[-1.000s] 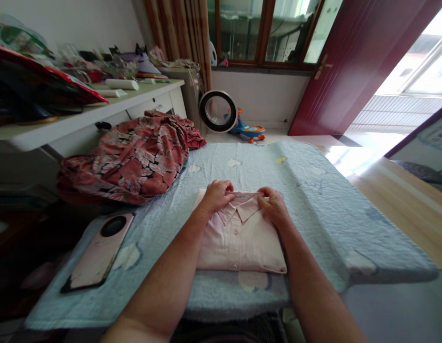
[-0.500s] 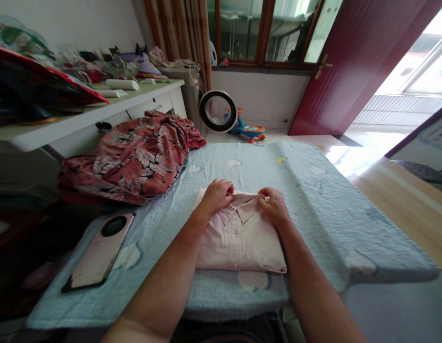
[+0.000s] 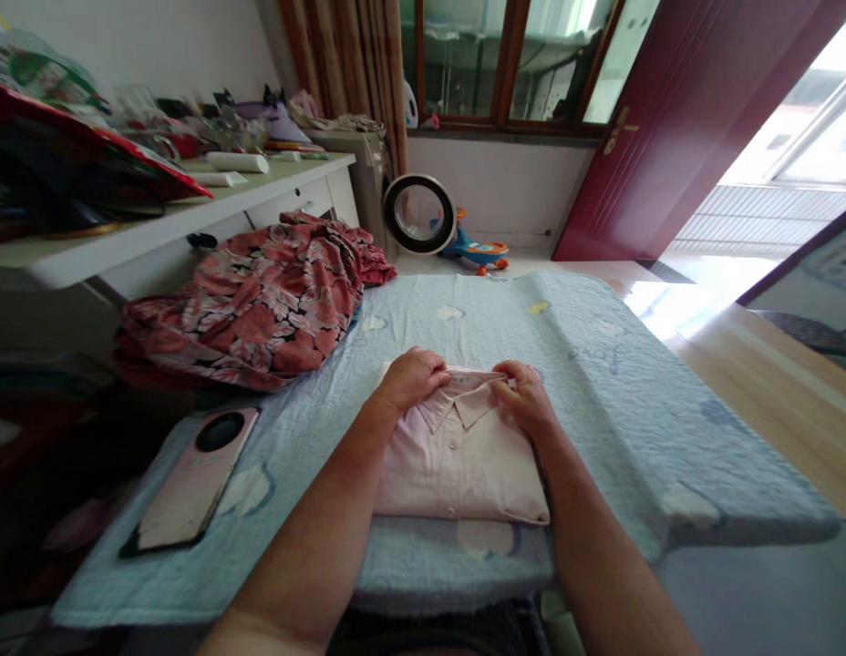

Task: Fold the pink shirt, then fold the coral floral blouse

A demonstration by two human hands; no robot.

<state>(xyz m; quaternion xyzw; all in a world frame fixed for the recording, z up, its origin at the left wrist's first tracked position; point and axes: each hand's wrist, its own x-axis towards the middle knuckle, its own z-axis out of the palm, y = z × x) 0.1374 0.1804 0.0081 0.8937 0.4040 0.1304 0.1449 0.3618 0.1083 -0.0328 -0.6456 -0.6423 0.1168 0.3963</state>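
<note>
A pale pink button-up shirt lies folded into a rectangle in front of me, its collar at the far edge and its buttons facing up. My left hand pinches the left side of the collar, fingers closed on the cloth. On the collar's right side, my right hand grips the fabric in the same way, thumb and fingers together. Between the two hands the inside of the collar band shows. Under the shirt is a light blue quilted cover with cloud and heart-like shapes.
A pink phone with a round dark camera area lies at the left. Behind it, a red floral cloth is heaped against a white cluttered counter. A washing machine's round door stands open beyond, near a blue-orange toy.
Both hands keep their hold on the collar. The collar opening shows slightly more between them; otherwise almost nothing has moved.
</note>
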